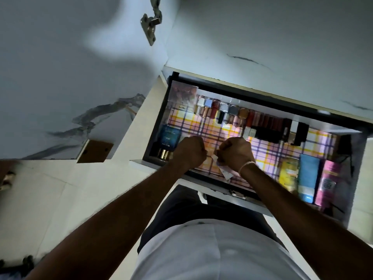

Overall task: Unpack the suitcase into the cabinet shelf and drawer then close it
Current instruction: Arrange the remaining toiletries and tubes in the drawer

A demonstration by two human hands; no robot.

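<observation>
The cabinet drawer [262, 194] stands pulled out below me, lined with a checked paper. A row of small bottles [226, 112] and lipsticks [268, 123] runs along its back wall. A blue perfume box [169, 138] lies at the left, and a yellow jar [289, 173], a blue tube [307, 176] and a pink bottle [328, 181] lie at the right. My left hand [190, 151] is a closed fist over the drawer's front middle. My right hand [235, 153] is closed on a small white tube [223, 170] that sticks out under it. The suitcase is out of view.
The open cabinet door [60, 77] with its metal hinge [150, 25] fills the upper left. The marbled cabinet front [282, 47] rises behind the drawer. Pale floor tiles [60, 199] lie at the lower left. My torso is close to the drawer front.
</observation>
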